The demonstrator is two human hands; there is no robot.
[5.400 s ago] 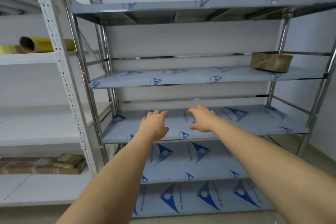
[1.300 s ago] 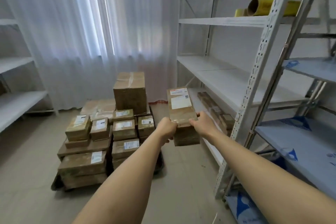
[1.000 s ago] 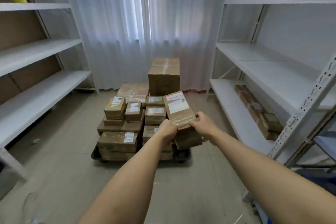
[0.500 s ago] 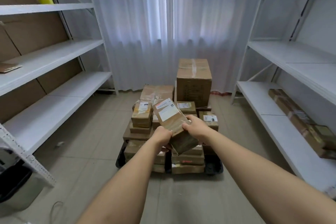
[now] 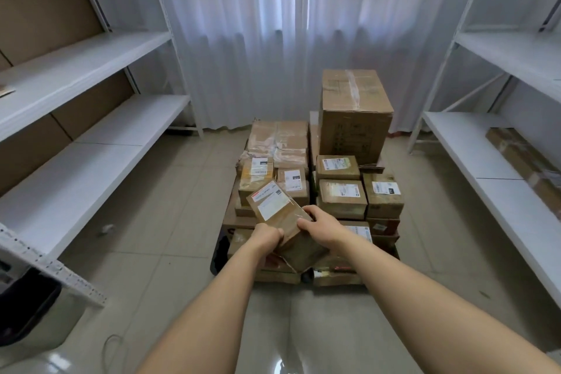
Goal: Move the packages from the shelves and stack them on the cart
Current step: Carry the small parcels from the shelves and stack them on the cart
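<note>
The cart (image 5: 219, 249) sits low on the floor, loaded with stacked brown packages (image 5: 342, 199) — a tall box (image 5: 353, 114) stands at its far right corner. Both hands hold one labelled package (image 5: 280, 215) tilted above the near side of the stack: the left hand (image 5: 267, 237) grips its near left edge, the right hand (image 5: 321, 226) curls over its right edge. White shelves (image 5: 76, 61) line both sides; a long parcel (image 5: 525, 158) lies on the right one. Half a second ago the cart was farther off — it is now closer, and the package sits lower over the stack.
</note>
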